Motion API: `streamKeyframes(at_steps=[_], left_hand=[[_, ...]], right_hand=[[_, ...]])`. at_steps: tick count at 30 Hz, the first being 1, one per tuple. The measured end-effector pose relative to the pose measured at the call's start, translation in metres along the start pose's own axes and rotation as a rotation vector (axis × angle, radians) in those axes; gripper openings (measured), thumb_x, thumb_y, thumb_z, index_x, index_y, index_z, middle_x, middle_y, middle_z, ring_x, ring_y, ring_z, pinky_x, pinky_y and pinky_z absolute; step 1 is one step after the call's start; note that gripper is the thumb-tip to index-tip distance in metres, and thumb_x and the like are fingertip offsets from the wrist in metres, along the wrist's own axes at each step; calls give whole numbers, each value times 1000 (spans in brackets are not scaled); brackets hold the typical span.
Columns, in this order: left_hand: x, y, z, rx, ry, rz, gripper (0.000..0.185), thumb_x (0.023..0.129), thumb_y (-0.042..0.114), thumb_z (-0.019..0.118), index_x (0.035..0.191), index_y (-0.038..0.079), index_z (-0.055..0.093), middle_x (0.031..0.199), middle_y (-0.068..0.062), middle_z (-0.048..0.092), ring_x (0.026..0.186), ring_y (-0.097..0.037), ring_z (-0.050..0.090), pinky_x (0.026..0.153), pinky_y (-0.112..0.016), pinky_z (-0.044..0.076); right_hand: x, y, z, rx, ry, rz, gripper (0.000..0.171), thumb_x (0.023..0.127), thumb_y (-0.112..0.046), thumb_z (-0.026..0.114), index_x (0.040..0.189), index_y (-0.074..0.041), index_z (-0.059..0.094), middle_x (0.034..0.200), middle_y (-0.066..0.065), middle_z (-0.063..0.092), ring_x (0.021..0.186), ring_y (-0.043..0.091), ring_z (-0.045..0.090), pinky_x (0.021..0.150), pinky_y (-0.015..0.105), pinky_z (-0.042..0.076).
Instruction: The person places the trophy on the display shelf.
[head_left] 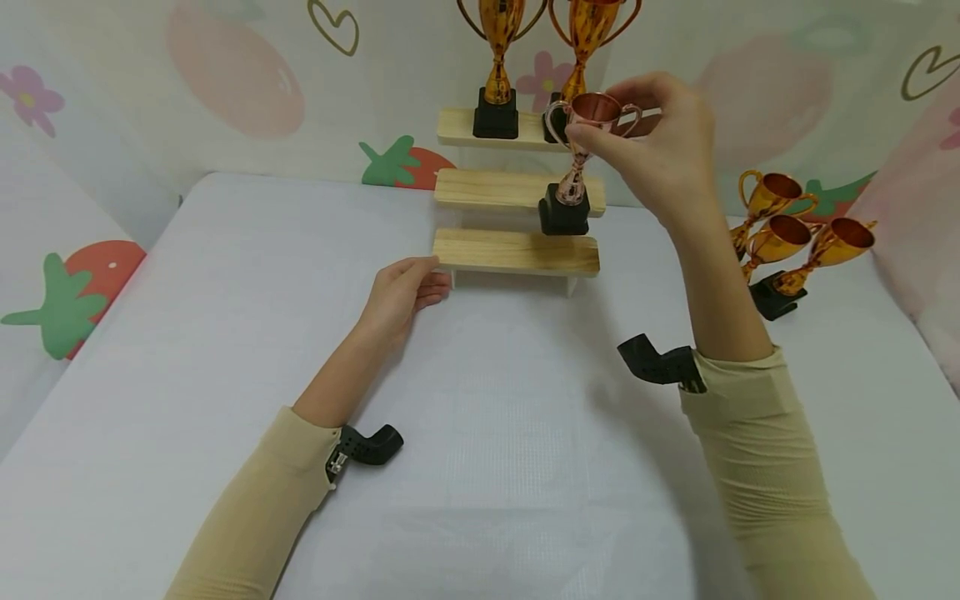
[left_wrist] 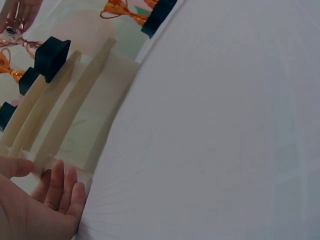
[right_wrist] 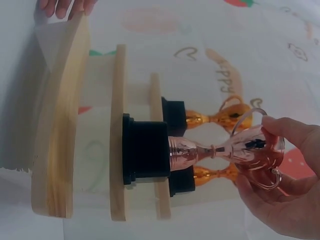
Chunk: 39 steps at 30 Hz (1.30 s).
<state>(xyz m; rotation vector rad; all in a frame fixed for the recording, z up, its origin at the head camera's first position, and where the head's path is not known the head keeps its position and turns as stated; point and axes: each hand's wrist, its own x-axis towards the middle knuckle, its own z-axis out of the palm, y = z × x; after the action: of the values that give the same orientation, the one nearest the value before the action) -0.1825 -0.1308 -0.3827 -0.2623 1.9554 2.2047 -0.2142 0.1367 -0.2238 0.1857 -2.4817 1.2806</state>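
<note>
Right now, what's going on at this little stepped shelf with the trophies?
A person's right hand grips the cup of a copper trophy whose black base sits on the middle step of a wooden shelf. The left hand touches the left end of the bottom step. Two gold trophies stand on the top step, and three more gold trophies lie on the white table to the right.

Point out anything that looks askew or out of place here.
Three gold trophies lie tipped over in a heap on the table at right, while others stand upright on the shelf. The right hand holds a copper trophy upright on the middle step.
</note>
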Motion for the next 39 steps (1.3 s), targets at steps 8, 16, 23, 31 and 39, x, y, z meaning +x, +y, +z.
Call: streamKeyframes(at_steps=[8,16,23,31,39], left_hand=[[0,0,0,-20,2,4,36,111,15,51,134,-12,56,87,2,68,82,-7,69,83,-16,58],[1,1,0,-27,2,1,33,111,14,51,131,-11,57,86,2,69,82,-8,69,83,-17,58],[0,1,0,-27,0,1,37,112,14,50,136,-13,55,87,2,69,82,-8,69,83,-17,58],[0,1,0,-13,7,-9,39,112,16,50,139,-13,54,88,3,68,83,-8,68,83,-16,58],[-1,2,2,-16,10,-14,40,112,15,51,139,-13,54,87,3,68,83,-8,68,83,-16,58]], right_hand=[[5,-7,9,17,-3,-22,52,90,-28,86,131,-2,66,114,0,60,83,3,58,77,17,51],[11,-16,19,23,-25,-27,55,91,-30,86,132,-2,64,116,0,59,85,5,58,78,18,51],[15,-23,30,40,-30,-55,54,92,-29,85,134,-2,63,117,2,59,81,6,54,75,19,49],[21,-29,40,65,-43,-68,53,92,-29,84,132,-1,62,121,6,60,82,6,53,74,18,49],[29,-33,53,108,-46,-64,52,92,-27,85,130,1,62,117,4,59,88,8,54,77,19,50]])
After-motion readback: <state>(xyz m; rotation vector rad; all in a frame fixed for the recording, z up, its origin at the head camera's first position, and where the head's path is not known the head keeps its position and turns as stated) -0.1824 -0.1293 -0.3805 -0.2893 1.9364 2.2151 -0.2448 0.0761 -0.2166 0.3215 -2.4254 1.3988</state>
